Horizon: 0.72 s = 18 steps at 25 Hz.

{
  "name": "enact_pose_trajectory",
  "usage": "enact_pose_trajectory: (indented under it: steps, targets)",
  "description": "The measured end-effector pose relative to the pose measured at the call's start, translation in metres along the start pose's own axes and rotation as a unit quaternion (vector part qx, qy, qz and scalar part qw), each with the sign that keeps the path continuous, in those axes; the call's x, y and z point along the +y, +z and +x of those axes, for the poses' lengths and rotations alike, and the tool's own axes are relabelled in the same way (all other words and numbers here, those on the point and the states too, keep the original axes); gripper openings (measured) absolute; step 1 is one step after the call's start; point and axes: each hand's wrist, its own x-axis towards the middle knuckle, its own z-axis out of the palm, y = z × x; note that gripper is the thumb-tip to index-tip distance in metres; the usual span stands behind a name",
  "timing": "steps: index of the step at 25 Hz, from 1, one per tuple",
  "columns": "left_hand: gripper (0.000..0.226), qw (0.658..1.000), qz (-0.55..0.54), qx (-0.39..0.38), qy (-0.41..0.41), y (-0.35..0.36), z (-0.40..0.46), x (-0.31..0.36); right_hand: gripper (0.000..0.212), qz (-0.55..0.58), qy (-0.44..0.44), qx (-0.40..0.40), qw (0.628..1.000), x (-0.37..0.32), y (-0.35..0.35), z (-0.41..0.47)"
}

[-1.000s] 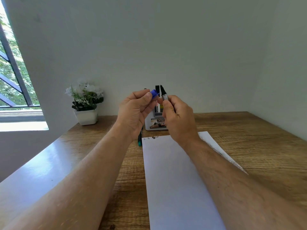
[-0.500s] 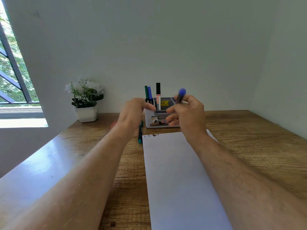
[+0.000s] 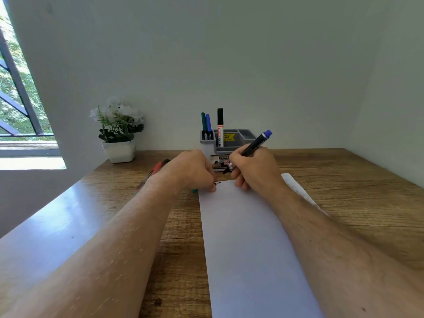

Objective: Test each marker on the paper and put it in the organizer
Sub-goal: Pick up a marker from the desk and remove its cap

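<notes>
Fingers (image 3: 210,180) of the left hand (image 3: 191,168) are curled together in a loose fist, pressing down on the far left corner of the paper (image 3: 247,237); whether they grip anything cannot be told. Left of this hand, a plant (image 3: 117,125) in a white pot stands at the back of the desk (image 3: 355,191), and two markers (image 3: 160,166), one red and one dark, lie on the wood, partly hidden behind the wrist. A teal marker end (image 3: 195,190) shows just under the fist. Small ink marks (image 3: 217,183) sit at the paper's far edge beside the knuckles.

Behind the hands, the organizer (image 3: 229,141) stands against the wall. Its left compartment holds a green pen (image 3: 203,121) and a blue pen (image 3: 208,122), upright. A black-capped whiteboard marker (image 3: 220,127) stands just right of them.

The right hand (image 3: 254,168) is clamped on a black marker (image 3: 252,145), blue cap seated on its upper end. The marker is tilted, tip (image 3: 226,171) down and left, above the paper's far edge; contact cannot be told.
</notes>
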Motion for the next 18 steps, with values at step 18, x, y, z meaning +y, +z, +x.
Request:
enact_pose_trajectory:
  steps: [18]
  targets:
    - [0.015,1.0,0.001,-0.003,0.014,0.0074,0.009,-0.001,0.019,-0.168,-0.027,-0.054,0.984,0.0037,0.0013,0.0001]
